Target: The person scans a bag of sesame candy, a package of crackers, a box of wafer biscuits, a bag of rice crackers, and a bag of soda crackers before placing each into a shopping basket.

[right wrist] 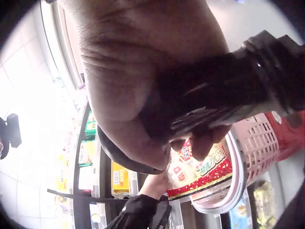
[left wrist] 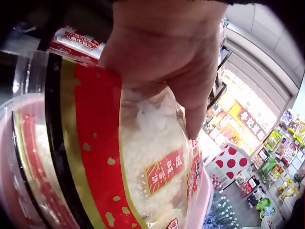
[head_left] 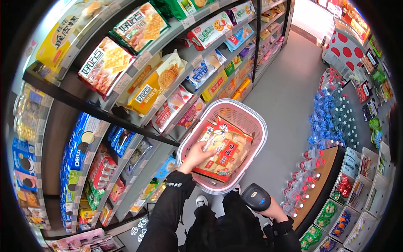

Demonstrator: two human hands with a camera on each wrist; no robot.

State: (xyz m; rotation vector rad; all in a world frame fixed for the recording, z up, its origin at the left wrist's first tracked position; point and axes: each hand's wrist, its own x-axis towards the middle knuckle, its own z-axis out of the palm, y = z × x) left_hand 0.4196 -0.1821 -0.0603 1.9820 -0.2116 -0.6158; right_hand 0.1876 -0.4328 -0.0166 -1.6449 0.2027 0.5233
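A pink basket (head_left: 256,147) with a white rim holds red and clear snack packages (head_left: 228,151). My left hand (head_left: 196,156) grips the left edge of the top package, whose red and gold band (left wrist: 100,138) fills much of the left wrist view; the thumb and fingers are round its edge. Right of the basket, my right hand (head_left: 275,211) holds a black handheld scanner (head_left: 256,197). In the right wrist view the fingers of that hand (right wrist: 138,81) curl round the black handle (right wrist: 190,95). The basket's underside is hidden.
Shelves of biscuits (head_left: 157,88) rise on the left, close to the basket. Bottled drinks (head_left: 308,168) stand on the right, beside a wooden ledge (head_left: 319,185) and white bins of small packets (head_left: 329,214). Grey floor (head_left: 277,92) runs between them.
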